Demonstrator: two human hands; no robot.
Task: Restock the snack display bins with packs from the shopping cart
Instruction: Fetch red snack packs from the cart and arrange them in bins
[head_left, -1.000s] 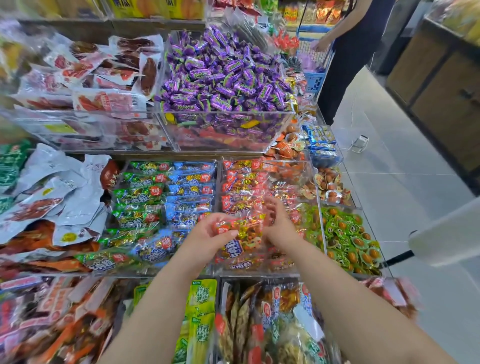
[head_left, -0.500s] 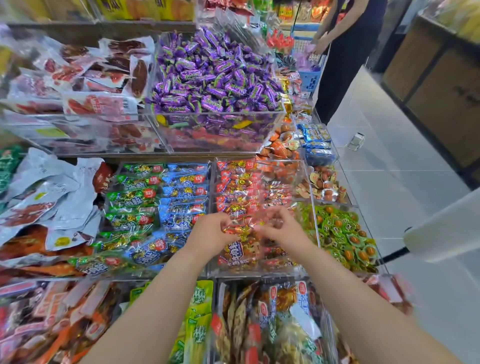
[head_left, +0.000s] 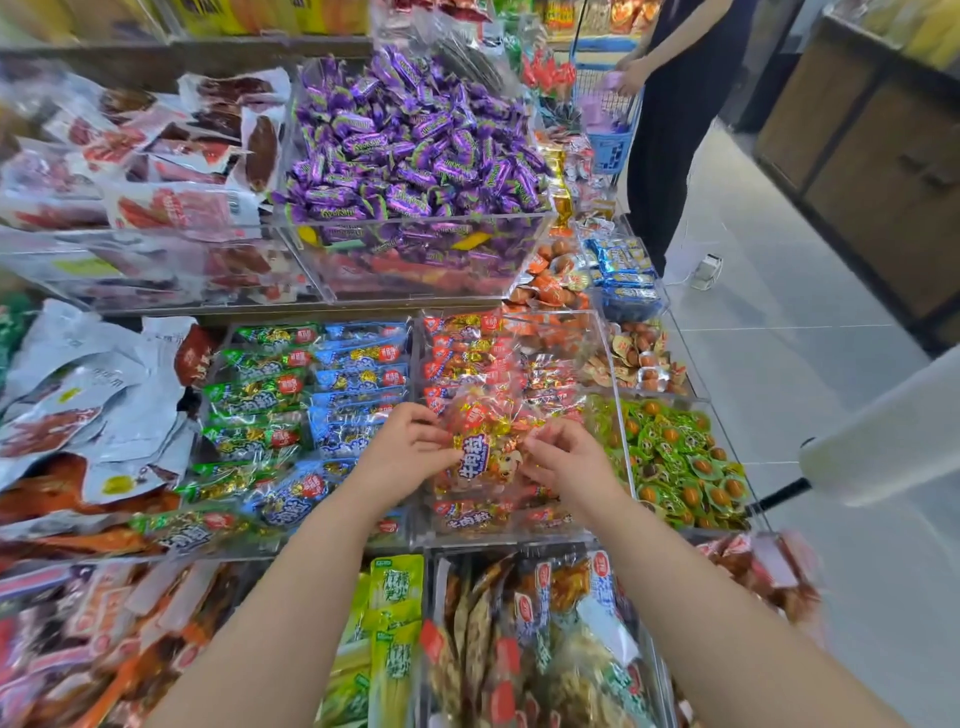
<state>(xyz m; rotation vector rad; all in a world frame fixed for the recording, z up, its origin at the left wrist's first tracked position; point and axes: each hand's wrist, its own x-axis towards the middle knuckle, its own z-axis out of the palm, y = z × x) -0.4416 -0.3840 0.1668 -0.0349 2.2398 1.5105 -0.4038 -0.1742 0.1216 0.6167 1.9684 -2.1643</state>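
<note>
**A:** Where's the pack now?

**B:** The red beef-granule pack (head_left: 485, 452) is over the near end of the clear bin (head_left: 613, 395) of matching red packs. The left hand (head_left: 410, 449) pinches its left edge and the right hand (head_left: 569, 465) pinches its right edge, fingers curled on the film.

**A:** What might go wrong?

**B:** That bin looks heaped. A slick pack laid on top could slide over the near wall, or right into the green round packets (head_left: 675, 457). Pulling both edges apart might split the film. The blue packs (head_left: 358, 384) to the left share the design, so a mix-up is possible.

**A:** Any writing?

**B:** The pack reads 牛肉粒. The far purple candies (head_left: 415, 140) read roughly "Krokant". The smaller print is too blurred to read.
</note>
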